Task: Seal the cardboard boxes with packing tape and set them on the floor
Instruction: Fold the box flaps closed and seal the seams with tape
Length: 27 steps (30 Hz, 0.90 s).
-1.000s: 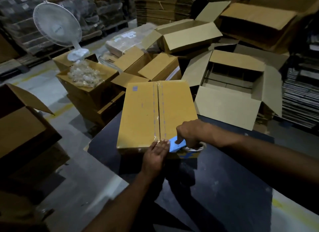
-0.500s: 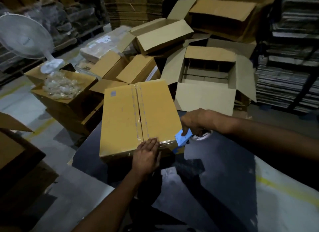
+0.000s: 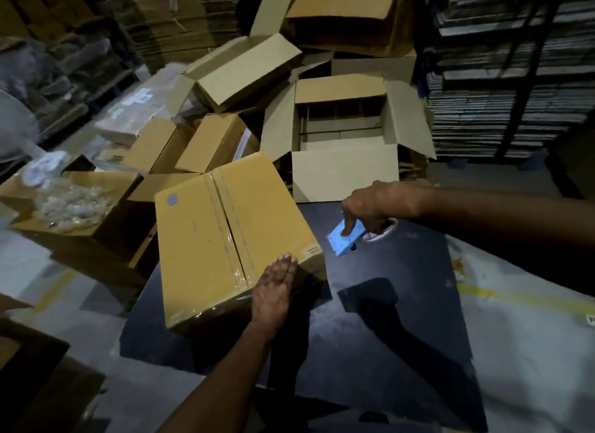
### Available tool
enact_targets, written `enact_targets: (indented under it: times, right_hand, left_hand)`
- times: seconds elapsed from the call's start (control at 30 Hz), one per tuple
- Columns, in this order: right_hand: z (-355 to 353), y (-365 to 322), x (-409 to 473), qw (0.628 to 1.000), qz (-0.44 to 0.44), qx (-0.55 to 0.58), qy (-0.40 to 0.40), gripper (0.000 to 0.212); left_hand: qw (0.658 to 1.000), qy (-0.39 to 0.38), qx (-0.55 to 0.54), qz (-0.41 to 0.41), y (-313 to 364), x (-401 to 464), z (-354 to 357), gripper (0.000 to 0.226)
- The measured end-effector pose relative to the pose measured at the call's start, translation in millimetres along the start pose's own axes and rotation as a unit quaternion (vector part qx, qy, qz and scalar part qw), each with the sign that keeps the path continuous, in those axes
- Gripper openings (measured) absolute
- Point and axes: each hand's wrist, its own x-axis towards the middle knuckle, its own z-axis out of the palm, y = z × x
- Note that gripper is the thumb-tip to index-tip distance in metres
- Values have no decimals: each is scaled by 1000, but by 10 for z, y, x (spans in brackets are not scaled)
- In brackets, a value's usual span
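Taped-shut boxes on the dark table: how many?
1: the sealed cardboard box at the table's left edge, under the left hand. Boxes behind it sit off the table, some open; others may be hidden.

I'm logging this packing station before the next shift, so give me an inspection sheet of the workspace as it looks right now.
Surface: dark table, bare where visible.
Job's things: taped box on the table's left part, clear tape along its centre seam; blue tape dispenser apart from the box, to its right.
Clutter: open box behind the table; several more cartons piled beyond; carton of clear plastic pieces at left.
Grippers: left hand flat on the taped box's near corner; right hand grips the dispenser.
Cables: nothing seen.
Surroundings: stacked flat cardboard at right; concrete floor with a yellow line.
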Motion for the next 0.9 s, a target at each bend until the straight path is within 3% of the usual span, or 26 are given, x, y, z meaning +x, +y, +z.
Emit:
enact_targets:
  times: [0.2,0.3,0.4,0.6,0.77,0.9]
  right_hand:
    - [277,487,-83,999,10,-45,29,59]
    - [577,458,122,999,-1,-22,44,51]
    - [850,302,344,998,-16,50,39,42]
    - [1086,69,682,993,-18,106,49,44]
    - [1042,107,723,990,-2,132,43,33]
    - [1272,5,873,998,60,28,-12,64]
  left_hand:
    - [999,32,3,-16,60,-9,-22,65]
    - [999,-33,-7,-25,73,-15,-104,95]
    - [999,-13,-23,-39,124,-4,-189,69]
    - [996,-65,-9,-56,166,148,-515,69]
    - [994,-98,35,-22,141,439,-783,48]
    - [988,-134,67,43,4,724,-831,63]
